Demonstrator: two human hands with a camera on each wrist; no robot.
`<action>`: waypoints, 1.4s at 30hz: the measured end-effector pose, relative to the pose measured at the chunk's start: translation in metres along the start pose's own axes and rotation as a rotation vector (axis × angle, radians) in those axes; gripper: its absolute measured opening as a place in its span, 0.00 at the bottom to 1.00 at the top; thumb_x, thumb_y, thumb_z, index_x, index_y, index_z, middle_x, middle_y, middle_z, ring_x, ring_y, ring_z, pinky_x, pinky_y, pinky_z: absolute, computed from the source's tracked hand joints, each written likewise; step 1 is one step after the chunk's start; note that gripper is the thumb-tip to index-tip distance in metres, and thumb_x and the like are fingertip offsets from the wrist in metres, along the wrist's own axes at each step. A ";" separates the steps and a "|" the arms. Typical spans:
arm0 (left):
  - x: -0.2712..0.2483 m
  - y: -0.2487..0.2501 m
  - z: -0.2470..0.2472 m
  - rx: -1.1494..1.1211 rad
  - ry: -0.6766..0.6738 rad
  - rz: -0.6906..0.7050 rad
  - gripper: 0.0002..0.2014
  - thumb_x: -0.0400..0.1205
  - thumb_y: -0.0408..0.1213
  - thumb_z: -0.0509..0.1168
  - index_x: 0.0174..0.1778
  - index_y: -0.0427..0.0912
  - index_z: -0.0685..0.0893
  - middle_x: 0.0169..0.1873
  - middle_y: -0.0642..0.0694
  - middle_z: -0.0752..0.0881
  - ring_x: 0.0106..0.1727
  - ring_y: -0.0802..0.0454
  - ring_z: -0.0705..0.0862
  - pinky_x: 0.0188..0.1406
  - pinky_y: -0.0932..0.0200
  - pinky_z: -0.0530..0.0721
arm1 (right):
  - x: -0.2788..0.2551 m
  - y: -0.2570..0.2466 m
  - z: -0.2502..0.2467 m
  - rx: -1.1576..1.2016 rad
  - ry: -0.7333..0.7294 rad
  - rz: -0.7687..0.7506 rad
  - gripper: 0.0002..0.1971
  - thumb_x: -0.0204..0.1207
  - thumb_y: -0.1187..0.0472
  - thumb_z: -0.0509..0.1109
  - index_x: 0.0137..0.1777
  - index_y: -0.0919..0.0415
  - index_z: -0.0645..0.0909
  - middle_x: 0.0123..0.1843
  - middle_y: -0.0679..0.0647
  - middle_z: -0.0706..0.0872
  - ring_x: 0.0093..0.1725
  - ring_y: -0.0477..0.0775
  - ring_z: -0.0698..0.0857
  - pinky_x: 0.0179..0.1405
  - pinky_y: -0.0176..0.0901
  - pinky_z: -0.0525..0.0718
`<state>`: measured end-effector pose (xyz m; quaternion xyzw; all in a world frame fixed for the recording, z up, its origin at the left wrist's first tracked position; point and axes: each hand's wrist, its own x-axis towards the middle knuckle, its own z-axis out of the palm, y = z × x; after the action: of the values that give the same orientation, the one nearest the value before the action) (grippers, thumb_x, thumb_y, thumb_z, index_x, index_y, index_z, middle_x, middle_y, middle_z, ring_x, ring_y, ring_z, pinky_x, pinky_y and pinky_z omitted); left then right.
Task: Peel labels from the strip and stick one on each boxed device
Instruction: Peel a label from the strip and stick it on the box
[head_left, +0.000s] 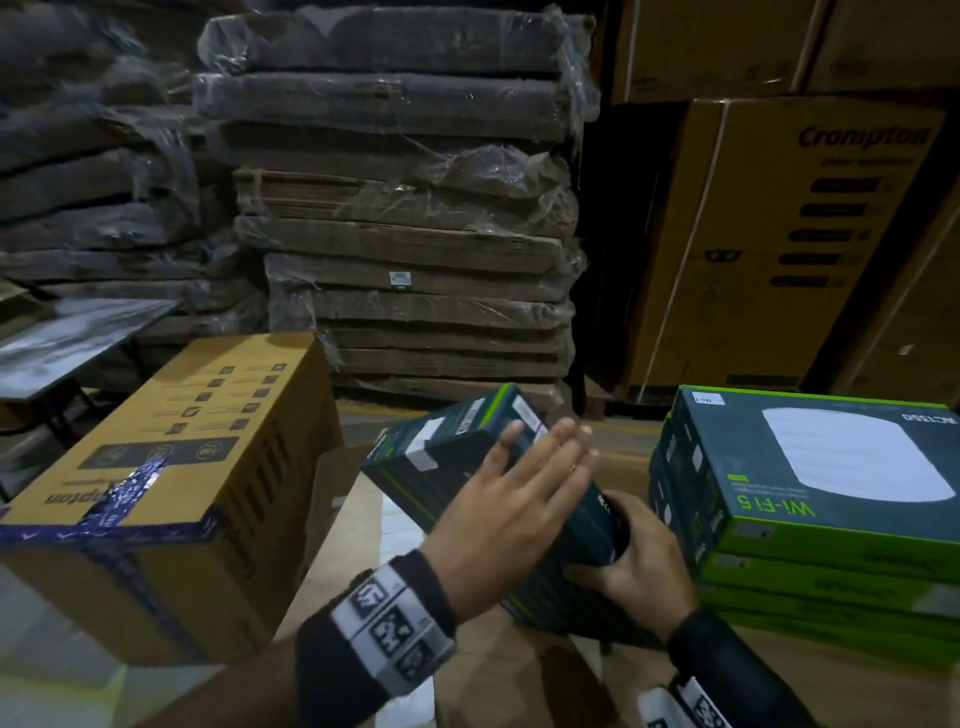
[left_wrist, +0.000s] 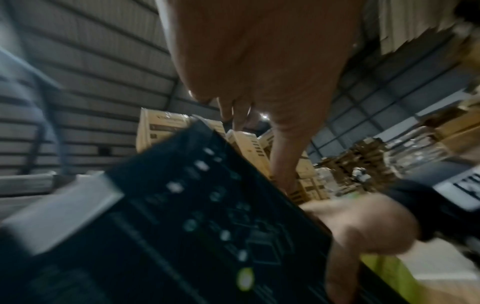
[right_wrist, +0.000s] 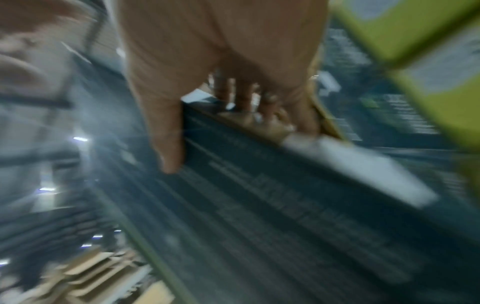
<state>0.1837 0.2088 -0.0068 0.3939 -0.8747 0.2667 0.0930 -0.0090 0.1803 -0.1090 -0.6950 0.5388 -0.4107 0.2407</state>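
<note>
Stack of green device boxes (head_left: 810, 519) at right of the head frame runs off the edge, count unclear; both wrist views are motion-blurred, print unreadable. Dark device box (head_left: 467, 457), tilted at lower center beside the stack, is clamped at its near end by the right hand (head_left: 639, 566), fingers partly hidden underneath. Left hand (head_left: 514, 514) lies flat, fingers straight and together, against its side; only the left wrist view shows the icon panel (left_wrist: 215, 216), and no label strip can be made out.

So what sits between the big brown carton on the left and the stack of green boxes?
The tilted device box, held by both hands: left hand flat on it, right hand gripping its near end. Head view.
</note>
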 end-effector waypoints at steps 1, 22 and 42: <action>0.002 0.001 0.006 0.039 -0.039 -0.006 0.35 0.74 0.42 0.65 0.78 0.38 0.65 0.77 0.39 0.69 0.80 0.42 0.62 0.78 0.36 0.49 | -0.002 -0.008 0.001 -0.068 0.008 -0.055 0.40 0.46 0.52 0.87 0.60 0.42 0.73 0.53 0.41 0.81 0.53 0.48 0.82 0.54 0.49 0.84; -0.038 -0.040 0.093 -0.492 -0.290 -0.402 0.34 0.69 0.37 0.75 0.70 0.50 0.70 0.69 0.51 0.70 0.73 0.51 0.67 0.74 0.27 0.53 | -0.072 0.012 -0.049 -0.513 -0.042 -0.075 0.40 0.47 0.48 0.79 0.63 0.52 0.72 0.51 0.51 0.83 0.45 0.61 0.84 0.39 0.51 0.83; -0.036 -0.035 0.089 -0.929 -0.099 -0.434 0.45 0.65 0.44 0.81 0.76 0.53 0.64 0.71 0.56 0.71 0.72 0.58 0.71 0.72 0.53 0.74 | -0.033 -0.103 -0.045 -0.330 0.089 -0.323 0.29 0.57 0.47 0.80 0.60 0.54 0.80 0.48 0.46 0.77 0.44 0.52 0.75 0.40 0.45 0.77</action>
<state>0.2386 0.1648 -0.0810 0.4957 -0.8023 -0.1947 0.2698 0.0074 0.2474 -0.0146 -0.7834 0.4903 -0.3807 0.0310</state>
